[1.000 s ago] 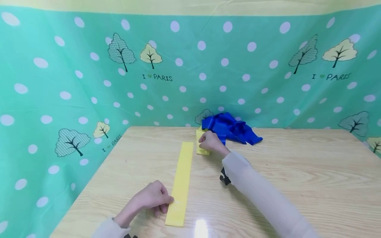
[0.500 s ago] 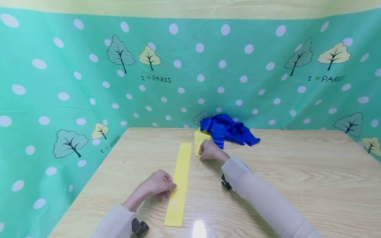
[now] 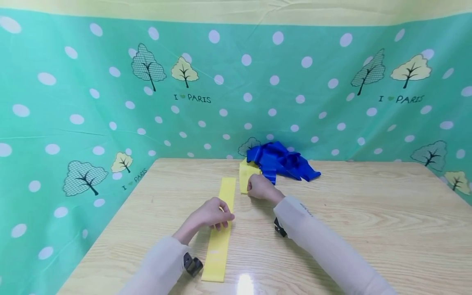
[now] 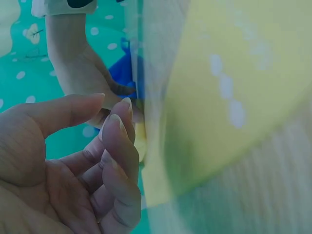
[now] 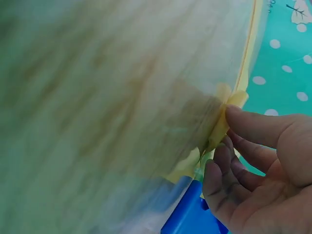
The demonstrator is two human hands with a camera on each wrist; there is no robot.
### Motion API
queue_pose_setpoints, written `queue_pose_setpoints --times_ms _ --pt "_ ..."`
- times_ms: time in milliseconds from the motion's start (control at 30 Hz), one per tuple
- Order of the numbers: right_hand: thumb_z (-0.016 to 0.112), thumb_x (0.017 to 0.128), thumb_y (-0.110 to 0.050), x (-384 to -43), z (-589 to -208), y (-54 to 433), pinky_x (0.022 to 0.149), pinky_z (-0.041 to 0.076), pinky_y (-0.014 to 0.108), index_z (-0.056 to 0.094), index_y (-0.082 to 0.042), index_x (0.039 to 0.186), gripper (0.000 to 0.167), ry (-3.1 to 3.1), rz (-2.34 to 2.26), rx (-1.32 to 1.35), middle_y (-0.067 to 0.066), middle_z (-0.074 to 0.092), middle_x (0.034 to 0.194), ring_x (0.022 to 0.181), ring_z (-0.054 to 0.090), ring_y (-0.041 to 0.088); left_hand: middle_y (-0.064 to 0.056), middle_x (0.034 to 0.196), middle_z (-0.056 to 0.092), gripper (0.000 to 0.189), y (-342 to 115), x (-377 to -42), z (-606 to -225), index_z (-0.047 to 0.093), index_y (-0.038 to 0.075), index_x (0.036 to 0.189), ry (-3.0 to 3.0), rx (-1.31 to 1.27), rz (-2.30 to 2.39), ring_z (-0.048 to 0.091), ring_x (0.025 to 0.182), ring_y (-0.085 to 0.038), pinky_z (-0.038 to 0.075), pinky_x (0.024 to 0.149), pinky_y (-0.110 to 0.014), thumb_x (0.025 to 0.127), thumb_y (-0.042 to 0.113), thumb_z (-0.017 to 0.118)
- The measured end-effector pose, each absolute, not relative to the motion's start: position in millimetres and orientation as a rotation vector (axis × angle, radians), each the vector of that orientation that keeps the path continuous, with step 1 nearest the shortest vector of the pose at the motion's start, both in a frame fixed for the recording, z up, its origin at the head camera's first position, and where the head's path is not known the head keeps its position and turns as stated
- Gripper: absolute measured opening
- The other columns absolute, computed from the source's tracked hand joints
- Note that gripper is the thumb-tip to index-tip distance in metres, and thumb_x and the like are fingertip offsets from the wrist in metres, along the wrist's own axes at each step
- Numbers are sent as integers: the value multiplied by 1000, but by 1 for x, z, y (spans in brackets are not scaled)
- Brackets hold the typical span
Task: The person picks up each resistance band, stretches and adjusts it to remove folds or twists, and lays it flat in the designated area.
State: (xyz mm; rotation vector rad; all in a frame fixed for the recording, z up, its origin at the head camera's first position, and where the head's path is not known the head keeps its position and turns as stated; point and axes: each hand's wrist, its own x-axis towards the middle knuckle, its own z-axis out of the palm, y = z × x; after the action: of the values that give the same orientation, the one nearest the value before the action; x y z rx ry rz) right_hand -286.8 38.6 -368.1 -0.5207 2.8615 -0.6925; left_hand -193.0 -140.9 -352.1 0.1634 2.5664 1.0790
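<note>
A long flat yellow resistance band [image 3: 217, 250] with pale print lies on the table. My left hand [image 3: 212, 213] hovers over its middle, fingers loosely bent. In the left wrist view the thumb and fingertips of that hand [image 4: 92, 161] stand apart with nothing between them. Farther back, a shorter piece of yellow band [image 3: 248, 176], seemingly folded, lies beside a heap of blue band [image 3: 280, 162]. My right hand [image 3: 261, 186] pinches the near right edge of this yellow piece; the right wrist view shows its yellow edge [image 5: 222, 129] between thumb and fingers.
The wooden table [image 3: 350, 213] ends at a green dotted cloth [image 3: 236, 82] hanging behind and to the left. A wrist camera [image 3: 192, 264] sits under the left sleeve, close to the long band. Another camera [image 3: 279, 227] is under the right sleeve.
My left hand has moved forward along the long yellow band, from near its front end to its middle. My right hand has shifted slightly toward the near edge of the short yellow piece.
</note>
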Motion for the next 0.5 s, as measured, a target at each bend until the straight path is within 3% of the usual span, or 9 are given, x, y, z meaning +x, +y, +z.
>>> queue_pose_setpoints --times_ms 167,300,433,500 --pt "58 83 -1 -288 -361 44 47 25 20 41 -14 50 39 2832 -757 -538 -5 34 48 47 33 9 -5 66 67 17 -136 -201 -349 63 4 79 2568 141 1086 56 51 -15 41 47 -24 87 19 66" --pt "57 87 -4 -287 -339 52 49 28 19 47 -11 54 35 2814 -742 -621 -5 37 51 49 35 9 -7 72 67 15 -134 -209 -347 62 5 81 2582 141 1122 58 55 -16 44 50 -25 86 18 66" --pt "57 90 -5 -286 -310 62 59 42 21 69 -2 79 17 2833 -668 -752 2 59 69 61 49 11 -7 76 67 12 -129 -216 -346 62 5 85 2589 170 1163 58 57 -15 45 52 -26 86 17 65" --pt "56 92 -5 -285 -295 67 68 50 26 71 1 97 17 2851 -647 -792 7 68 86 71 58 14 -8 77 67 12 -127 -218 -343 62 5 87 2593 176 1176 58 58 -15 45 53 -25 86 17 65"
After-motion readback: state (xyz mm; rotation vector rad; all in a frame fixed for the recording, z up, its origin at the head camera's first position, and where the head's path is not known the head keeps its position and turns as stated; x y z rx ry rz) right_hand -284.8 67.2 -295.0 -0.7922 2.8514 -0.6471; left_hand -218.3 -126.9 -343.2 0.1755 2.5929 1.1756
